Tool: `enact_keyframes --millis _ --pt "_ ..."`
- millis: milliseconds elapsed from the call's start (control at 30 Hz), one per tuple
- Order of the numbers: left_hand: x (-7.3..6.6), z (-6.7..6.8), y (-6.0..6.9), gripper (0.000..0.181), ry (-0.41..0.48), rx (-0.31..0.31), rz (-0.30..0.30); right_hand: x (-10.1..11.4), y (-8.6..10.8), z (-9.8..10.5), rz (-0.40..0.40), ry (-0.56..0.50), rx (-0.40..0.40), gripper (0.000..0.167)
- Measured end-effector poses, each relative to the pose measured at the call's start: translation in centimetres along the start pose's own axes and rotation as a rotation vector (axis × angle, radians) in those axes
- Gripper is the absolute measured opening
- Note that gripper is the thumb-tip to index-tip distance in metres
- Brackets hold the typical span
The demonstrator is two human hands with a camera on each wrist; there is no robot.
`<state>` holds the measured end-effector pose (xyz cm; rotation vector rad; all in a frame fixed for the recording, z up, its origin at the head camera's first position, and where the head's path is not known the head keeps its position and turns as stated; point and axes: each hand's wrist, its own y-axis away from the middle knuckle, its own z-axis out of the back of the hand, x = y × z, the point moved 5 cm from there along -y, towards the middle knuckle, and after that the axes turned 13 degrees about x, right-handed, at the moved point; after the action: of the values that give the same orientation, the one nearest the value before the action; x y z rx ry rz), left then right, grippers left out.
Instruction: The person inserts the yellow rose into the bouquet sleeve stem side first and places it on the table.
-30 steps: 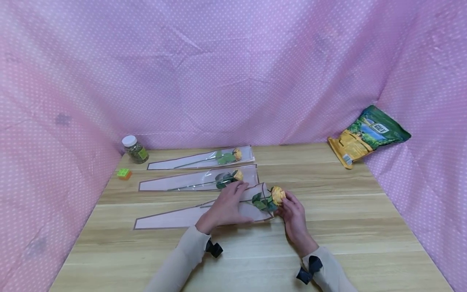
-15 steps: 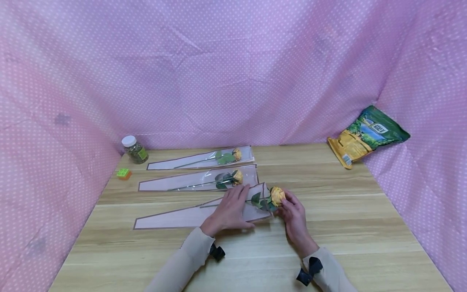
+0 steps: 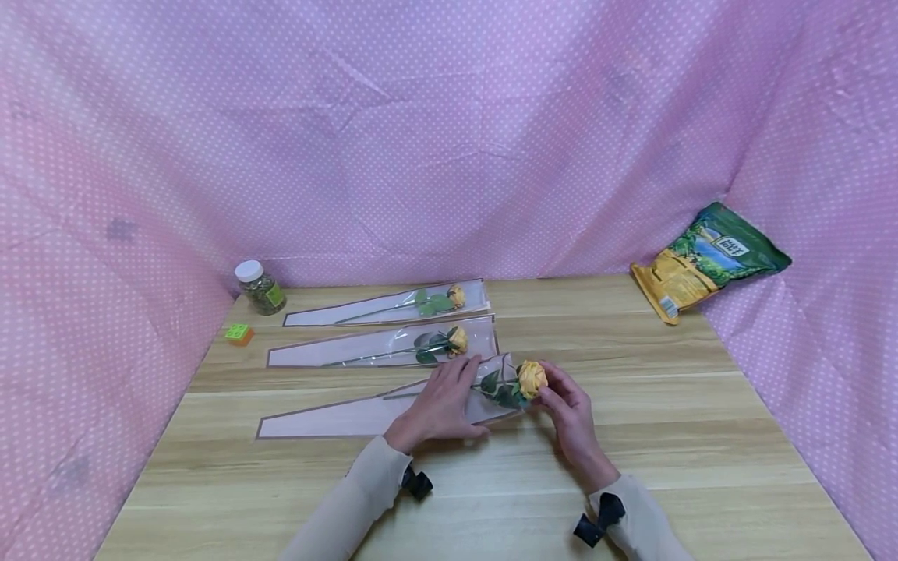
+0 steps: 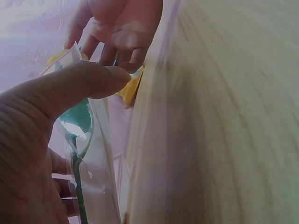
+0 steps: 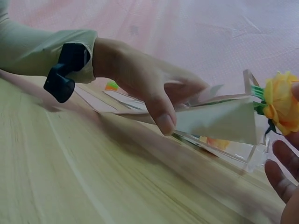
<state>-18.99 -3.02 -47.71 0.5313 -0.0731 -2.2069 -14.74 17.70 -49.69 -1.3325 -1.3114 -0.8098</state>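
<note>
A yellow artificial rose [image 3: 532,379] with green leaves lies part way in a clear-fronted flower sleeve [image 3: 316,418], its bloom sticking out of the wide right end. My left hand [image 3: 438,401] holds the sleeve across its width, thumb at the near edge and fingers at the far edge. In the right wrist view the wide end of the sleeve [image 5: 219,122] is raised off the table. My right hand [image 3: 571,417] holds the bloom between thumb and fingers. In the left wrist view the green stem [image 4: 78,191] runs inside the clear film.
Behind lie two more sleeves, the middle one [image 3: 295,357] and the far one [image 3: 309,318], each with a yellow rose inside. A white-lidded jar [image 3: 261,288] and a small green-orange block [image 3: 239,335] stand at left. A green-yellow bag [image 3: 708,261] leans at back right.
My left hand has slid slightly right along the sleeve, uncovering the middle rose. The bloom has shifted slightly left towards the sleeve mouth, and my right fingers have changed position around it.
</note>
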Motion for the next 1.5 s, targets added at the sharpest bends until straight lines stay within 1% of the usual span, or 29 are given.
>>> enact_keyframes --millis 133,233,333,467,567,667,733,800,900,1000,1133,1200,1267,1367,1500 --pt "0.1 0.0 0.0 0.118 0.033 0.008 0.004 -0.1 0.0 0.3 -0.010 0.027 0.032 0.038" --pt "0.2 0.0 0.0 0.117 0.037 0.007 0.001 -0.1 0.0 0.4 -0.026 0.049 0.057 0.038" --pt "0.2 0.0 0.0 0.115 0.034 0.002 -0.006 0.0 -0.1 0.5 -0.019 0.053 0.099 0.039" --pt "0.1 0.2 0.1 0.113 0.027 -0.012 -0.022 0.4 -0.4 0.5 0.045 0.058 0.166 0.041" --pt "0.0 0.3 0.2 0.113 0.023 -0.014 -0.026 0.6 -0.5 0.7 0.088 0.073 0.195 0.043" --pt "0.0 0.3 0.2 0.113 0.024 -0.010 -0.023 0.7 -0.6 0.8 0.073 0.117 0.184 0.043" --pt "0.0 0.3 0.2 0.113 0.028 -0.006 -0.020 0.7 -0.7 1.0 0.033 0.156 0.153 0.042" --pt "-0.1 0.4 0.3 0.112 0.026 -0.015 -0.030 0.6 -0.8 1.1 -0.013 0.207 0.119 0.042" --pt "-0.2 0.5 0.3 0.110 0.014 -0.029 -0.046 0.6 -0.9 1.1 -0.047 0.247 0.089 0.041" --pt "-0.3 0.5 0.3 0.109 0.005 -0.035 -0.055 0.7 -1.0 0.9 -0.023 0.261 0.107 0.040" --pt "-0.2 0.5 0.2 0.109 0.012 -0.027 -0.050 1.0 -1.0 0.4 0.034 0.245 0.173 0.038" --pt "-0.2 0.4 0.2 0.109 0.015 -0.025 -0.049 1.0 -0.9 0.3 0.044 0.243 0.196 0.038" --pt "-0.2 0.4 0.1 0.108 0.015 -0.027 -0.051 0.9 -0.9 0.2 0.037 0.245 0.202 0.038" --pt "-0.2 0.3 0.0 0.107 0.010 -0.029 -0.052 0.8 -0.9 0.1 0.018 0.259 0.177 0.037" --pt "-0.3 0.3 0.0 0.106 0.004 -0.035 -0.057 0.7 -1.0 -0.1 -0.025 0.311 0.109 0.031"
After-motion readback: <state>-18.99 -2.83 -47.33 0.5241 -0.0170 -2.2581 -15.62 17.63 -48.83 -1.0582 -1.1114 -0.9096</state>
